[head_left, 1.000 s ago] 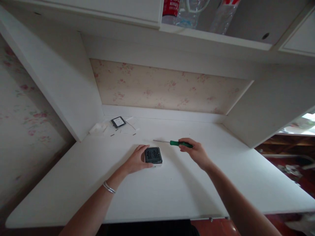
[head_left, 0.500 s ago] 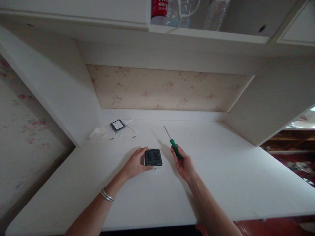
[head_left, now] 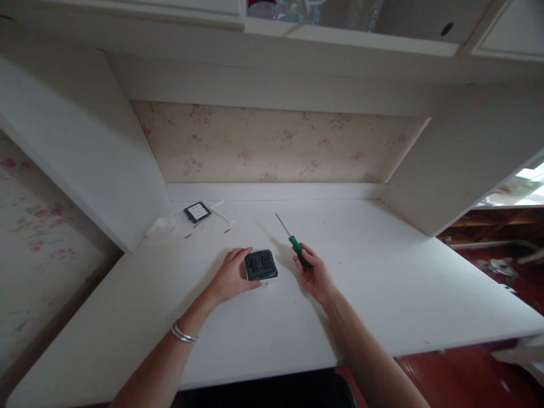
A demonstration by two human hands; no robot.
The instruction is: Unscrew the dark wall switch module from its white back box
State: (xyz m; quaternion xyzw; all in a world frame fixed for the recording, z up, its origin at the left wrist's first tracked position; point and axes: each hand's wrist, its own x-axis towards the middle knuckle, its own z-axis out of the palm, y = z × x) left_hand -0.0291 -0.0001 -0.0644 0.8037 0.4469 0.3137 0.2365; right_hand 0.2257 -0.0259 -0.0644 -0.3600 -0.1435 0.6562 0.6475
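Observation:
My left hand grips a small square black socket module by its left side, thumb at the near edge and fingers at the far edge. Its dark face, marked with raised detail and holes, points up, and a pale side shows along the near edge. To the right of it, my right hand is wrapped round the green handle of a screwdriver. The metal shaft points away and to the left, its tip clear of the module.
At the back left of the white desk lies a square plate with a dark frame and white face, beside clear plastic wrapping and several small screws or slim pieces. Overhead, a shelf holds bottles. Side panels bound the desk left and right.
The view has tilted down slightly, so the shelf sits higher in it. The module is tipped a little, showing more of its pale near side. Both hands keep their holds.

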